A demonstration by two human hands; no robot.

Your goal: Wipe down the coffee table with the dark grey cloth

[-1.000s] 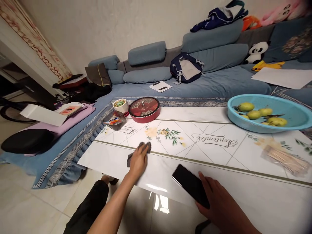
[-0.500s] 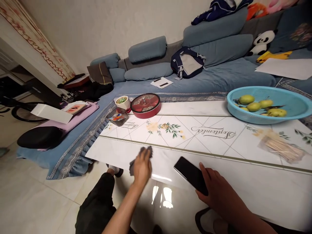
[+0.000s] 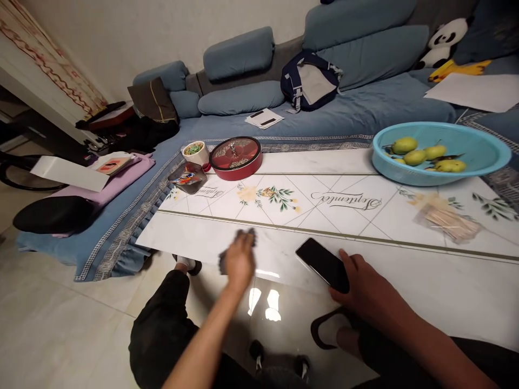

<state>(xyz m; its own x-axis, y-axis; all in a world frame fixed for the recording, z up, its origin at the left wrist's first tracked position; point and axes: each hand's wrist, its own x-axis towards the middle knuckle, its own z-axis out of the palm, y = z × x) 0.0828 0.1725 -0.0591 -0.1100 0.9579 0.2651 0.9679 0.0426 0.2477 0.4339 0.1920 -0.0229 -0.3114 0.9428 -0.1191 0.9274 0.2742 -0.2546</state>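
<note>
My left hand [image 3: 240, 262] is closed on a crumpled dark grey cloth [image 3: 246, 236], which is pressed to the white tabletop [image 3: 194, 232] near its front edge. The hand is slightly blurred. To the right, my right hand [image 3: 363, 283] grips a black smartphone [image 3: 323, 263] by its near right end. The phone's dark screen faces up, low over or on the table; I cannot tell which. A green line and a printed flower pattern run along the table beyond both hands.
Farther back stand a round red lidded box [image 3: 236, 162], a potted succulent [image 3: 195, 153] and a dark dish [image 3: 187, 178]. At right are a blue basin [image 3: 441, 175] of green fruit and a bag of wooden sticks [image 3: 450, 221]. A blue sofa [image 3: 227, 127] lines the back.
The view has tilted down, so the scene sits higher in the picture. My left hand with the cloth and my right hand with the smartphone have shifted rightward over the table.
</note>
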